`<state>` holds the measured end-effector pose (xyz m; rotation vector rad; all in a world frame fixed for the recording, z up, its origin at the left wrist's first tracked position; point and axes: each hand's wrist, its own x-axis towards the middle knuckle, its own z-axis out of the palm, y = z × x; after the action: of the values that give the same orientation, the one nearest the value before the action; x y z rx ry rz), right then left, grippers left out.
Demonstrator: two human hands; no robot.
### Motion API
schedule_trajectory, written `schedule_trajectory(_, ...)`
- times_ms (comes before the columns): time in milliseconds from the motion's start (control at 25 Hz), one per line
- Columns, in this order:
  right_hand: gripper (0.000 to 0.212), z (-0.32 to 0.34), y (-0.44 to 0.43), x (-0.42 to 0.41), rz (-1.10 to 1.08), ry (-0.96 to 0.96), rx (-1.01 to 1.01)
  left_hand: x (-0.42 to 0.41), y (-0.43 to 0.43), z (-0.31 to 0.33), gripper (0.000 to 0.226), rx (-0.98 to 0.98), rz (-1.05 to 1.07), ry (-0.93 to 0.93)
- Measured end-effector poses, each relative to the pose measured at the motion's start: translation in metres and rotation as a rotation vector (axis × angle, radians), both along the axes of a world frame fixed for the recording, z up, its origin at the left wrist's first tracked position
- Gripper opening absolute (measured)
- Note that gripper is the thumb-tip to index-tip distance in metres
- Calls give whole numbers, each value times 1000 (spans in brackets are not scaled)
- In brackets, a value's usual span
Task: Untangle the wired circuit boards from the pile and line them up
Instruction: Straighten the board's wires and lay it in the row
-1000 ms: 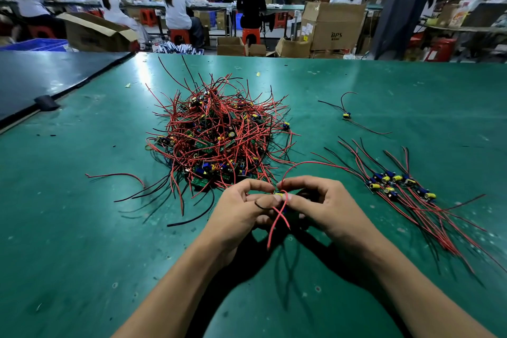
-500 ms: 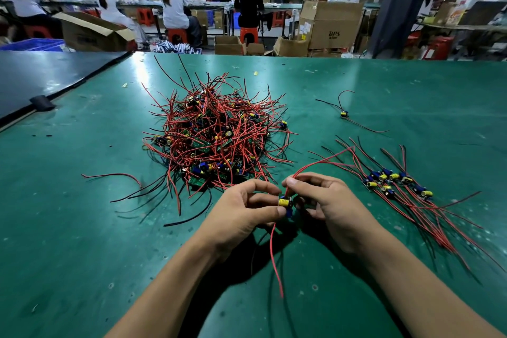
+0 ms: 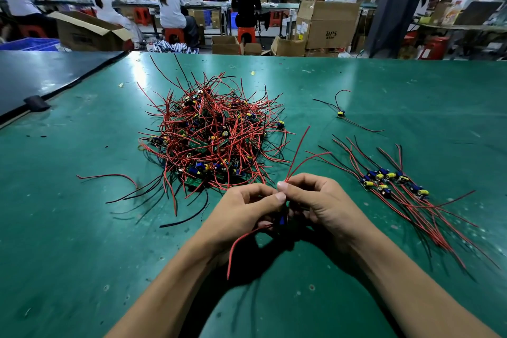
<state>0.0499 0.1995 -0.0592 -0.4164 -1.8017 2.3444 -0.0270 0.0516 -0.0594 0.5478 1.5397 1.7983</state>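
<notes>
Red-wired board [image 3: 282,220] between left hand [image 3: 247,212], right hand [image 3: 326,206] (pinched).

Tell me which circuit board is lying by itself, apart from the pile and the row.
The lone board farther back on the right, beyond the lined-up row. Its wires touch neither that row nor the pile.

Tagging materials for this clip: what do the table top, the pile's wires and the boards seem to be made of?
Table top: green mat, perhaps rubber or vinyl; dull sheen, soft glare, scuff marks.
Pile's wires: smooth red and black plastic-looking insulation, bending freely; cores unseen.
Boards: rigid green laminate, probably fibreglass; flat and straight-edged.
</notes>
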Motion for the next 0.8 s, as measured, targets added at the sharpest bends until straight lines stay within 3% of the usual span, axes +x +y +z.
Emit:
schedule_trajectory(240, 26, 2, 1, -3, -43, -86, 33, 1, 1, -6, 6, 2, 36, 83)
schedule_trajectory(360, 30, -1, 2, -3, -57, -128, 6, 2, 1, -3, 9, 14, 0, 40)
schedule_trajectory(560, 24, -6, 2, -2, -73, -38, 125, 4, 4, -1, 14, -59, 50, 86)
schedule_trajectory(800, 31, -4, 14, -7, -270, -30, 49, 5, 4, 4, 12, -99, -9, 169)
